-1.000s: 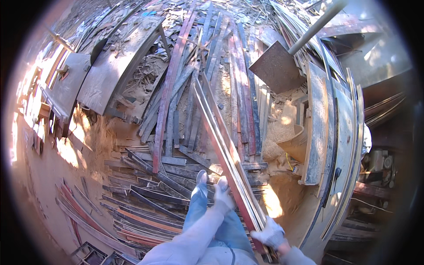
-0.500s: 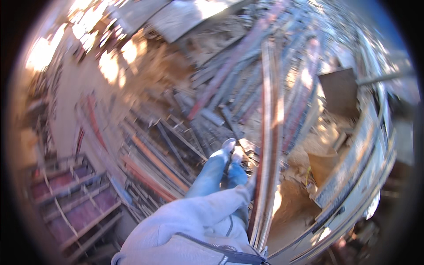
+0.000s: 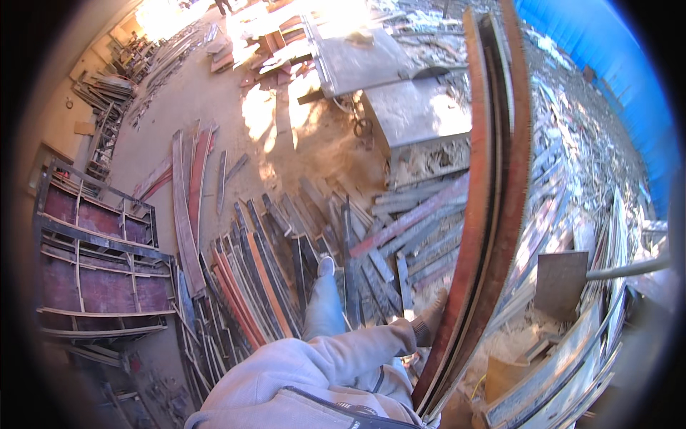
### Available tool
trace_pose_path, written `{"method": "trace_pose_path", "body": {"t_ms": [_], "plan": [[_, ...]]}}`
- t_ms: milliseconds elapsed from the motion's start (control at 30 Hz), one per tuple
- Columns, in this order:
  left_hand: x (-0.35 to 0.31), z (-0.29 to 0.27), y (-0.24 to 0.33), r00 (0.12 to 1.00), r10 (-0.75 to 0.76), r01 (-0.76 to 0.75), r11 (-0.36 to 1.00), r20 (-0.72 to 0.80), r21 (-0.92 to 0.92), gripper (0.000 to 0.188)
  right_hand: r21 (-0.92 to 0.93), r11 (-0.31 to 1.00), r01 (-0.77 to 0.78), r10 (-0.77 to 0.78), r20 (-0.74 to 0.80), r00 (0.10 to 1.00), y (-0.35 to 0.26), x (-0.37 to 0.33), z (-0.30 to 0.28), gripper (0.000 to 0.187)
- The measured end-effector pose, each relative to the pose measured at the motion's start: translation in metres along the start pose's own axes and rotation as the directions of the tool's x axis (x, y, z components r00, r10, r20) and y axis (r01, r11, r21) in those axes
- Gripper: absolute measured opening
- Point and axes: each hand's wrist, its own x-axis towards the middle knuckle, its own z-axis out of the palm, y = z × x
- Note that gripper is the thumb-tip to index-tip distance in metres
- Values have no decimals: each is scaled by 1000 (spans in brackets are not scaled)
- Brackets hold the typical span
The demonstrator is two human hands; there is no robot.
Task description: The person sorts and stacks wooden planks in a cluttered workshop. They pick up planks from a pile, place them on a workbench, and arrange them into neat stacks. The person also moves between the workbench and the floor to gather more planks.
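Observation:
A bundle of long, narrow reddish-brown wooden boards (image 3: 477, 214) rises past my right side, from the lower edge of the view to the top. Dark gaps show between the boards, and their upper ends fan slightly apart. My left arm reaches across my body in a pale grey sleeve. Against the near left face of the bundle, my left hand (image 3: 434, 314) grips the boards, its fingertips partly hidden behind them. My right hand does not show; the boards and my clothing cover that side. Loose wooden strips (image 3: 275, 272) lie around my feet.
A metal-topped saw table (image 3: 421, 111) with a handwheel stands ahead. Red panels in wooden frames (image 3: 107, 282) rest at the left. Scrap strips (image 3: 421, 214) heap up in front. A square brown plate on a pole (image 3: 561, 286) is at right, with a blue fence (image 3: 607, 86) beyond.
My view has swung left and lifted, showing more ground ahead and the fence. The boards now look broader and lean right at the top. My left hand stays on them.

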Motion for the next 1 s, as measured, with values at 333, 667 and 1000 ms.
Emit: {"method": "trace_pose_path", "body": {"t_ms": [333, 667, 1000], "plan": [[0, -122, 283, 977, 212, -190, 933, 39, -307, 93, 8, 998, 58, -57, -121, 991, -246, 100, 32, 93], [4, -170, 551, 945, 224, -98, 889, 239, -447, 124, -222, 966, 136, -180, -195, 964, -462, 229, 27, 119], [103, -185, 784, 843, 532, -537, 831, -75, -142, 97, -151, 983, 105, -118, -82, 990, -611, 432, 27, 115]]}}
